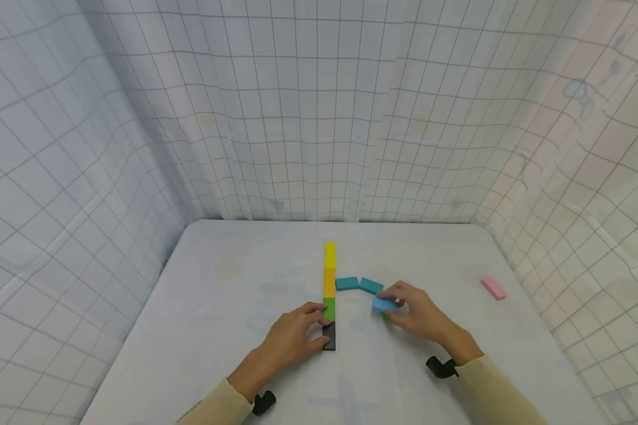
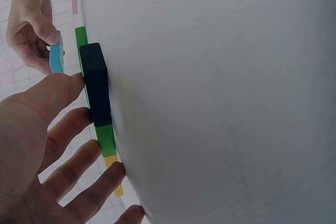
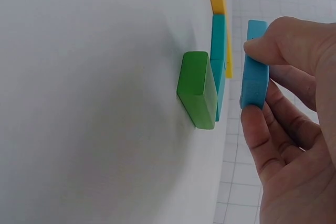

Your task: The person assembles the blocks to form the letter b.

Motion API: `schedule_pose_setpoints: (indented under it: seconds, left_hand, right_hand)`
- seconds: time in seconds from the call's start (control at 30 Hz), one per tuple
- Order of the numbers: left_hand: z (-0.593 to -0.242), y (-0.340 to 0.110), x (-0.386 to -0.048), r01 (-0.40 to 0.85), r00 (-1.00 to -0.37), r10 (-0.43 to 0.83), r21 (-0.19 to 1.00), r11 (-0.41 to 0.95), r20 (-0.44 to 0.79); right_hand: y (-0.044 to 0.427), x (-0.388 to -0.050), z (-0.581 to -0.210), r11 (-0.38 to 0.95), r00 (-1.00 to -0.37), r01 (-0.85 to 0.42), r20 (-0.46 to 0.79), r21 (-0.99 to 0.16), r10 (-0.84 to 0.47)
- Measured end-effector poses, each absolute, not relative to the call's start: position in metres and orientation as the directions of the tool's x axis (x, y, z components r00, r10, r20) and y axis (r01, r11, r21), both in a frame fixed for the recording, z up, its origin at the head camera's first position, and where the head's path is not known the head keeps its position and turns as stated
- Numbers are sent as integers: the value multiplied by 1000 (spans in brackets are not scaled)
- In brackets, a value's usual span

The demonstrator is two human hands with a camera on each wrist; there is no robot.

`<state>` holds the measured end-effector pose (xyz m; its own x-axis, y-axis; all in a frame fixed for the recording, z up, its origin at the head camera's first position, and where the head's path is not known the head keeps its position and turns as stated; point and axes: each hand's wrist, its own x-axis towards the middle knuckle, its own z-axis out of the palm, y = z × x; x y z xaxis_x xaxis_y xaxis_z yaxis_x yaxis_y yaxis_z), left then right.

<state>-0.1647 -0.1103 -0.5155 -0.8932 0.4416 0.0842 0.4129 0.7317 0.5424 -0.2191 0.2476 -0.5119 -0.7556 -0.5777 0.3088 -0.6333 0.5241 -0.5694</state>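
In the head view, a straight column of blocks runs away from me: a black block [image 1: 329, 337], a green block [image 1: 329, 309], an orange block [image 1: 329, 282] and a yellow block [image 1: 330, 255]. My left hand [image 1: 293, 335] touches the left side of the black and green blocks, its fingers spread along them. Two teal blocks [image 1: 347, 284] reach rightward from the orange one, the farther one angled. My right hand [image 1: 419, 313] pinches a light blue block [image 3: 255, 72] between thumb and fingers, raised off the table. Under it, a second green block [image 3: 197, 90] lies beside the teal pair, mostly hidden in the head view.
A pink block [image 1: 493, 287] lies apart on the right side of the white table [image 1: 218, 307]. Grid-patterned curtains [image 1: 340, 118] enclose the table's back and both sides. Black wrist-worn pieces [image 1: 441, 367] sit near both sleeves.
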Motion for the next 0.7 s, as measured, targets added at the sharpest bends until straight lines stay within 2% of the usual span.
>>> schedule_pose_setpoints:
  seconds: [0.7]
  left_hand:
    - [-516, -109, -167, 412, -896, 434, 539, 735, 92]
  right_hand:
    - [222, -206, -510, 537, -731, -624, 183, -567, -657]
